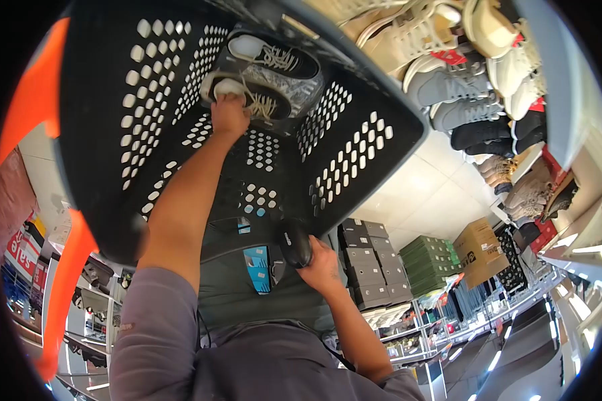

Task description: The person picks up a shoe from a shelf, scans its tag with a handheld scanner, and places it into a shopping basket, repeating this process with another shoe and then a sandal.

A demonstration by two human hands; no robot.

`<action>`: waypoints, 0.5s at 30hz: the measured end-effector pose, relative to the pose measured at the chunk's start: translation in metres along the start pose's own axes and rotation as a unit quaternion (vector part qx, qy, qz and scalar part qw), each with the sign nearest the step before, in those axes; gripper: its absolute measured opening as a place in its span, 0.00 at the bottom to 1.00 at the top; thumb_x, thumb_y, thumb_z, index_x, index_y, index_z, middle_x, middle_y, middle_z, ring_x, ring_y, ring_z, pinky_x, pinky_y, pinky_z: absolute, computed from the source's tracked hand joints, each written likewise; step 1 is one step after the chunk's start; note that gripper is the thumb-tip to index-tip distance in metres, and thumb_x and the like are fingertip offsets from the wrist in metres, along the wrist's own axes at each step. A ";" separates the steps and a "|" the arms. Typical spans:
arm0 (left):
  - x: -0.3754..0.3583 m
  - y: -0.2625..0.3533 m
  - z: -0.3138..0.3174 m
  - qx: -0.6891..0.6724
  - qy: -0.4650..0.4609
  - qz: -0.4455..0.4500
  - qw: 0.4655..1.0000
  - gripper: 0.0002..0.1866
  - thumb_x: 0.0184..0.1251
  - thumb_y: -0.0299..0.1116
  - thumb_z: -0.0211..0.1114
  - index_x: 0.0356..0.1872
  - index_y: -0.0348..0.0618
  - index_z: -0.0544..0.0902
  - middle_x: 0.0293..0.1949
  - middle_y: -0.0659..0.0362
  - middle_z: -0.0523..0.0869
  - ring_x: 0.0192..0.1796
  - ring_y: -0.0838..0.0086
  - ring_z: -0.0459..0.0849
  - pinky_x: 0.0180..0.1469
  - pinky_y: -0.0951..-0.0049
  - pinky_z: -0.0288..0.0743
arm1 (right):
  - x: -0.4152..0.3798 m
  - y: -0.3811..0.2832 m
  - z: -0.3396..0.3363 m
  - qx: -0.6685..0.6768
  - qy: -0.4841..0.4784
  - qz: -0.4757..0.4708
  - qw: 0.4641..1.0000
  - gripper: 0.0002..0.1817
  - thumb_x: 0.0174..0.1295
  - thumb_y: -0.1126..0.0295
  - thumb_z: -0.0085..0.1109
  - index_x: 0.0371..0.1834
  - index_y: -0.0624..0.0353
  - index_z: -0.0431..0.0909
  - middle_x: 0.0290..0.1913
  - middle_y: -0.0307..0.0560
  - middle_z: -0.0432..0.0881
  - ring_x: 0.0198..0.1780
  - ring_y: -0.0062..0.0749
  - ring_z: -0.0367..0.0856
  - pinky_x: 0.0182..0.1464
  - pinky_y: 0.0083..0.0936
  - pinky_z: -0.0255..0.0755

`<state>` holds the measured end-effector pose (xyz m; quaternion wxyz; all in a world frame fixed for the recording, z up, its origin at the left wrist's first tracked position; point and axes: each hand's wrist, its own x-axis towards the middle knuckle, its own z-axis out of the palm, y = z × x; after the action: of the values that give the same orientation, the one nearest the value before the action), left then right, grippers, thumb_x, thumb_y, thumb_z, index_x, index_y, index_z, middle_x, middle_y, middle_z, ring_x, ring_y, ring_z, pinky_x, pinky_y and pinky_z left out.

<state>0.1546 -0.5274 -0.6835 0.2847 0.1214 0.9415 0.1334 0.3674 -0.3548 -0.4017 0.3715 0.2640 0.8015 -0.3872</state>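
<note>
A black shopping basket (374, 80) with perforated walls opens in front of me. At its far end lies a pair of dark sneakers with cream laces, the upper sneaker (291, 61) and the lower sneaker (267, 101), on a grey patterned surface. My left hand (231, 115) reaches in, its fingers closed at the heel opening of the lower sneaker. Below the basket's near rim, my right hand (321, 266) grips a black handheld device that looks like a barcode scanner (294, 244). Its underside is hidden. Beside it is a blue card-like piece (257, 270).
Shelves of shoes (455, 93) run along the right. Stacked dark shoeboxes (371, 264), green boxes (428, 262) and a brown carton (480, 252) stand on the right. Orange bars (67, 287) cross the left side, near a red sale sign (23, 252).
</note>
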 end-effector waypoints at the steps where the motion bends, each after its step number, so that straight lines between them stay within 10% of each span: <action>1: -0.010 0.005 -0.011 0.005 -0.006 0.001 1.000 0.13 0.52 0.36 0.67 0.39 0.46 0.83 0.44 0.56 0.82 0.55 0.60 0.75 0.53 0.56 0.68 | -0.004 -0.005 -0.001 -0.002 0.009 -0.010 1.000 0.26 0.40 0.73 0.69 0.46 0.64 0.75 0.38 0.60 0.81 0.43 0.57 0.80 0.43 0.42 0.75; 15: -0.203 0.115 -0.245 -0.108 0.066 0.013 0.992 0.16 0.57 0.39 0.65 0.30 0.34 0.75 0.29 0.40 0.81 0.36 0.43 0.79 0.39 0.49 0.71 | -0.124 -0.034 -0.120 -0.041 0.021 -0.145 0.988 0.22 0.42 0.67 0.65 0.44 0.55 0.72 0.38 0.53 0.82 0.44 0.52 0.81 0.45 0.45 0.73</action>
<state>0.1974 -0.5266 -0.3481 0.2312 0.0929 0.9369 0.2452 0.3687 -0.2929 -0.2371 0.3052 0.1376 0.8540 -0.3984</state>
